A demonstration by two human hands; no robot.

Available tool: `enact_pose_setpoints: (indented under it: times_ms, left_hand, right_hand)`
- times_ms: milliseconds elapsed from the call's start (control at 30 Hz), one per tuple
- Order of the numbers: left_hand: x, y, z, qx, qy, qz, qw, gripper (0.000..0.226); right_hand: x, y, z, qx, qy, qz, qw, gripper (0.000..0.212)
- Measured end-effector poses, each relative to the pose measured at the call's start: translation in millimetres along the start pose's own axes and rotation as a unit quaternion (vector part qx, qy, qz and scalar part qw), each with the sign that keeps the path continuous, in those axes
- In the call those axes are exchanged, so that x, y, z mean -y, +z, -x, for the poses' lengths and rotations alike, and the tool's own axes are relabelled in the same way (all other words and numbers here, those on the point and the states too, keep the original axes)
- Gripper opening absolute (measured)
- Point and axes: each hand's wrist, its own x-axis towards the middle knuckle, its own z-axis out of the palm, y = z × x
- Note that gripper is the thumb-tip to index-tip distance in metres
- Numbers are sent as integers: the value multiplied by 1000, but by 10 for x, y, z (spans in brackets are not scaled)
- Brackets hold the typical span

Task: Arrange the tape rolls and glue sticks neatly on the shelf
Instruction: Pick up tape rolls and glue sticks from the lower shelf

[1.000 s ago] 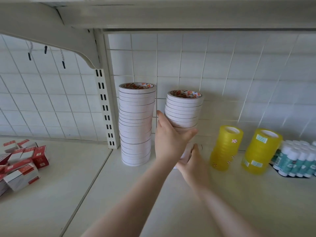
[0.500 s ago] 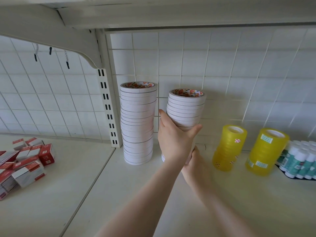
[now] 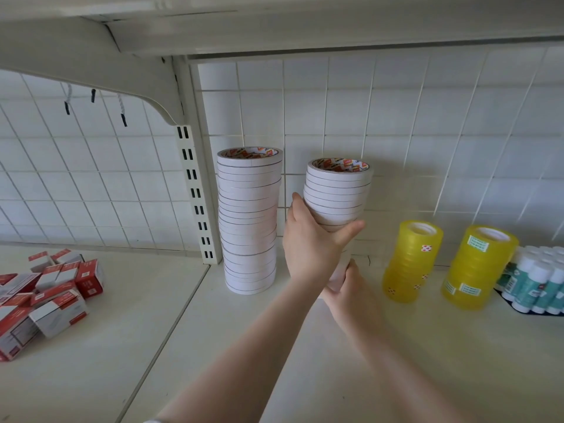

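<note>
At twelve o'clock on the shelf [image 3: 381, 346], my left hand [image 3: 311, 242] wraps the middle of the shorter white tape stack [image 3: 337, 193], my right hand [image 3: 348, 288] cups its base; taller white stack [image 3: 248, 221] at nine, yellow tape stacks [image 3: 410, 261] at three.

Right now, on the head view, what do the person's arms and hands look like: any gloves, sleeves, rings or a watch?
Both are bare. The left hand and the right hand wear no gloves, and no rings or watch show on the parts in view. Both forearms are uncovered down to the frame's bottom edge, except for a sliver of pale fabric at the left arm's lower end, possibly a sleeve cuff; too little shows to be sure.
</note>
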Motion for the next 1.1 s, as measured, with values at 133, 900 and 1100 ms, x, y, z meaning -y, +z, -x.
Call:
enact_pose_setpoints:
  times_ms: [133,900,1100]
  left_hand:
    - [-52,-60,-101,23,-7,45,999,112]
    - [70,-169,-264,117,4,133,984,90]
    - [127,-166,-262,128,15,143,981,87]
  right_hand:
    - [-21,10,-1,1,8,-22,1000,81]
    - [11,-29,4,42,17,-83,995,92]
    - [82,-114,-19,60,8,-203,977,91]
